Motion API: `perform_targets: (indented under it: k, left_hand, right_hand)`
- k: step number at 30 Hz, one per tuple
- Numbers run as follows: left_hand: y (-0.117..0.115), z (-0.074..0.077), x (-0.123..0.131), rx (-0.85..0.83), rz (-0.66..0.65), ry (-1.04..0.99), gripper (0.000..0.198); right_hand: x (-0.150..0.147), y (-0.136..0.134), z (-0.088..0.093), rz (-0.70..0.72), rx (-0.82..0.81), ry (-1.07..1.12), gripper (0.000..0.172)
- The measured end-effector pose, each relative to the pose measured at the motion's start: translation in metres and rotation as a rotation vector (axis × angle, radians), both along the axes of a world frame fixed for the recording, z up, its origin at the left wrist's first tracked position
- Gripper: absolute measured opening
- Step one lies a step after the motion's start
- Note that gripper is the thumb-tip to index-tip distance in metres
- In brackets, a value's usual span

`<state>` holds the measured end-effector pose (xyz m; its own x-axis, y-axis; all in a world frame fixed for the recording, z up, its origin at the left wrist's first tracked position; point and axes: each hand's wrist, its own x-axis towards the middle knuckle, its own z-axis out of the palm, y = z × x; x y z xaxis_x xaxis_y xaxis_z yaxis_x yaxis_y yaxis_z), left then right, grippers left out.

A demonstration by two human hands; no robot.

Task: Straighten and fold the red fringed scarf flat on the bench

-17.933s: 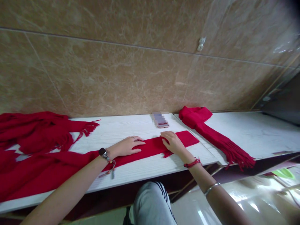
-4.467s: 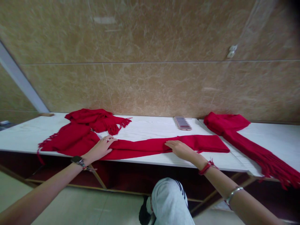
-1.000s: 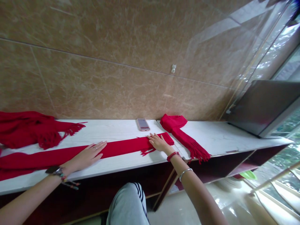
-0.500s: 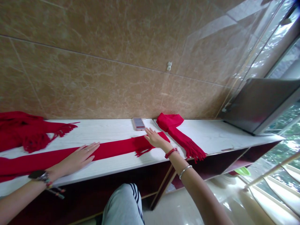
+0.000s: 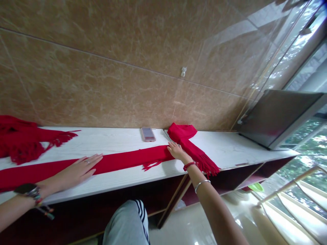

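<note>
A long red scarf [image 5: 135, 157] lies stretched in a flat strip along the white countertop [image 5: 107, 139], with some fringe showing near its right part. My left hand [image 5: 74, 172] rests flat on the strip's left half, fingers stretched out. At the right end of the strip, my right hand [image 5: 178, 151] lies palm down with its fingers extended. Just beyond that hand is a second red scarf [image 5: 187, 139], folded over, its fringe hanging at the counter's front edge. More red fringed fabric [image 5: 20, 139] is heaped at the far left.
A phone [image 5: 148, 134] lies near the wall behind the strip. At the far right stands a large grey metal-looking box [image 5: 276, 117]. Dark open shelves [image 5: 245, 177] run below the counter, and my knee [image 5: 127, 221] is close to its front. A tiled wall [image 5: 114, 85] rises behind.
My right hand has moved right along the strip to its end, and the end there now lies flatter. My left hand stays flat on the scarf. The view has shifted slightly.
</note>
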<state>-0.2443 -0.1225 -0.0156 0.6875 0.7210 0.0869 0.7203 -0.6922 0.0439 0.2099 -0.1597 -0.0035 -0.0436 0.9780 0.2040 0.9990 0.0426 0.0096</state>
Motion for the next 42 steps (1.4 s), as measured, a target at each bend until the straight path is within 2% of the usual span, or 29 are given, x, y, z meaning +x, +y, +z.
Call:
perform_targets:
  k: [3,6,8,11,15,18,22,28,32,37,42]
  left_hand:
    - [0.001,0.007,0.0,-0.052,-0.017,0.034,0.052]
    - [0.006,0.025,0.01,-0.074,-0.125,0.07,0.052]
    - [0.012,0.037,0.028,-0.038,-0.193,0.029,0.054]
    - [0.024,0.047,0.066,-0.007,-0.259,-0.043,0.05]
    - [0.036,0.038,0.115,-0.042,-0.296,-0.097,0.05]
    - [0.039,0.022,0.131,-0.088,-0.307,-0.082,0.057]
    - [0.039,0.012,0.13,-0.104,-0.34,-0.066,0.06]
    - [0.039,0.012,0.127,-0.12,-0.322,-0.052,0.059]
    - [0.041,0.01,0.128,-0.092,-0.335,-0.09,0.055]
    - [0.044,0.017,0.122,-0.053,-0.252,-0.127,0.045]
    - [0.054,0.025,0.103,-0.143,-0.148,-0.084,0.042]
  right_hand:
    - [-0.021,0.0,0.013,0.026,0.044,0.055,0.048]
    - [-0.058,0.005,0.021,0.26,0.065,0.124,0.045]
    - [-0.082,0.011,0.019,0.375,0.072,0.14,0.042]
    - [-0.108,0.019,0.005,0.411,0.063,0.133,0.038]
    - [-0.118,0.019,-0.016,0.352,0.066,0.144,0.035]
    - [-0.117,0.016,-0.023,0.33,0.099,0.153,0.035]
    - [-0.115,0.013,-0.021,0.311,0.12,0.197,0.036]
    - [-0.114,0.01,-0.018,0.357,0.175,0.292,0.035]
    - [-0.112,0.006,-0.017,0.396,0.283,0.369,0.033]
    - [-0.114,-0.003,-0.013,0.441,0.343,0.399,0.03]
    - [-0.12,-0.01,-0.009,0.579,0.239,0.368,0.025]
